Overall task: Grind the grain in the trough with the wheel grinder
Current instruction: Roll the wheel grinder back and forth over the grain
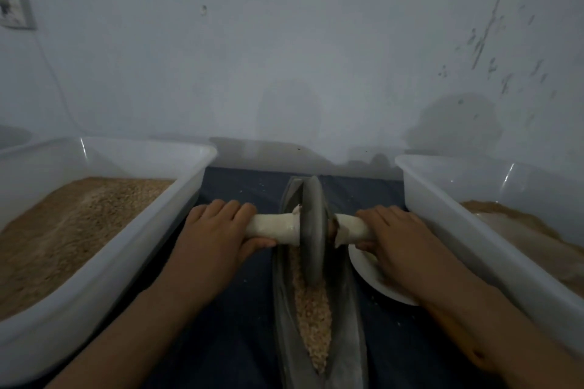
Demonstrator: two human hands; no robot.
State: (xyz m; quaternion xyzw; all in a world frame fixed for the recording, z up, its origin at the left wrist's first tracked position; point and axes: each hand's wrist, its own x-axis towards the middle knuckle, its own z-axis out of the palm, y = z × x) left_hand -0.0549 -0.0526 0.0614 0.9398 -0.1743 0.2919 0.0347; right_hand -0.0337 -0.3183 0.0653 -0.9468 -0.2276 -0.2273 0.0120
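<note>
Both hands grasp the axle of the wheel grinder (313, 230): the left hand (218, 230) curls round the left handle (273, 228), the right hand (398, 237) round the right handle (352, 228). Between them the disc stands upright in the trough (343, 309), towards its far end, with the grain (311, 309) lying along the groove nearer the person.

Hazards, as judged from this position:
- Uneven pressure on the two handles may tilt the disc, so that it rides up a trough wall and scatters grain onto the dark cloth (227, 341).
- The right forearm passes over the white dish (376, 278); a low stroke may strike it.
- Bins (104, 278) stand close on both sides and limit elbow room.
</note>
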